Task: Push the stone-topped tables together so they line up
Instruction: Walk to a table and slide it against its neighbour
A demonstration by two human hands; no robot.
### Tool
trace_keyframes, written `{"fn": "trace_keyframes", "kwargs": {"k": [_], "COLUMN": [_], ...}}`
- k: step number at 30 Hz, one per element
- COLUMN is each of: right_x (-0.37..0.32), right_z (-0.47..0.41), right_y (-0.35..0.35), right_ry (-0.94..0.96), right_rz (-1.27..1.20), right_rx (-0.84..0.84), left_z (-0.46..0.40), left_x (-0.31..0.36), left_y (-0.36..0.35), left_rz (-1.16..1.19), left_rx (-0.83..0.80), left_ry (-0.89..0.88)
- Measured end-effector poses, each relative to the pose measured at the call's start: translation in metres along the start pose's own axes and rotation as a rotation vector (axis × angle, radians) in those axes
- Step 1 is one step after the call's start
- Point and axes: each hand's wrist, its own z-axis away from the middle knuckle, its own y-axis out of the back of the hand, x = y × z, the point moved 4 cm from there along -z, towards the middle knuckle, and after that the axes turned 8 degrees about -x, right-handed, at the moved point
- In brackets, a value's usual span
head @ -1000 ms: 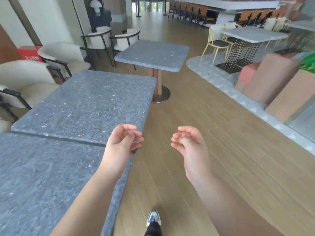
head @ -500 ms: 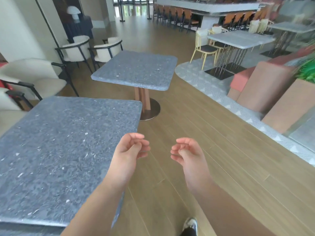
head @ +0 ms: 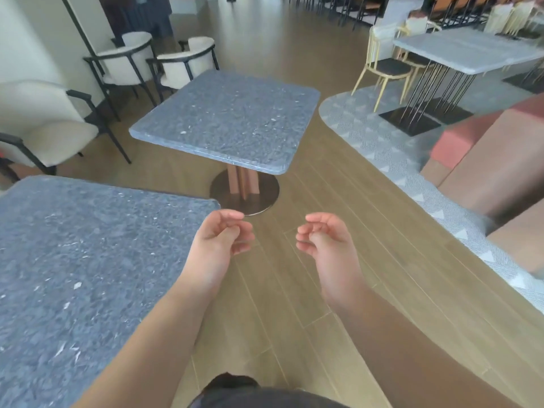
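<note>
A grey stone-topped table (head: 88,275) fills the lower left. A second stone-topped table (head: 232,119) stands apart ahead of it on a wooden post and round metal base (head: 244,191), with a floor gap between the two tops. My left hand (head: 219,242) hovers beside the near table's right far corner, fingers loosely curled, holding nothing. My right hand (head: 325,242) hangs over the wooden floor, also loosely curled and empty. Neither hand touches a table.
Cream armchairs (head: 44,128) with black frames line the left side, two more (head: 182,60) behind the far table. A patterned raised platform (head: 382,142), a light marble table (head: 468,48) with yellow chairs and terracotta planters (head: 500,160) lie to the right.
The view has advanced along the near table toward the far table, which now looks closer. Both hands stay raised in front, loosely curled and empty.
</note>
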Motion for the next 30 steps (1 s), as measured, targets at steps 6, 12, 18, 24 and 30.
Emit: {"fn": "trace_keyframes", "kwargs": {"k": [6,12,18,24,30], "right_x": [0.005,0.024,0.041,0.07,0.127], "right_z": [-0.124,-0.261,-0.395,-0.492,-0.589], "right_y": [-0.006,-0.02,-0.029,-0.012,0.009], "right_ry": [-0.077,-0.132,-0.259,-0.371,-0.593], "right_rz": [0.034,0.083,0.132,0.151,0.222], "right_rx": [-0.035,-0.019,0.083,0.135,0.08], "left_z": [-0.11,-0.251,-0.405,-0.497,-0.556], "left_x": [-0.02,-0.047,-0.061,-0.106,-0.166], "left_y": [-0.004,0.0,-0.004,-0.03,-0.058], "left_rz": [0.007,0.021,0.071,0.175,0.265], "left_rx": [0.043,0.014,-0.009,0.012,0.066], "left_ry": [0.088,0.184,0.37,0.657,0.895]}}
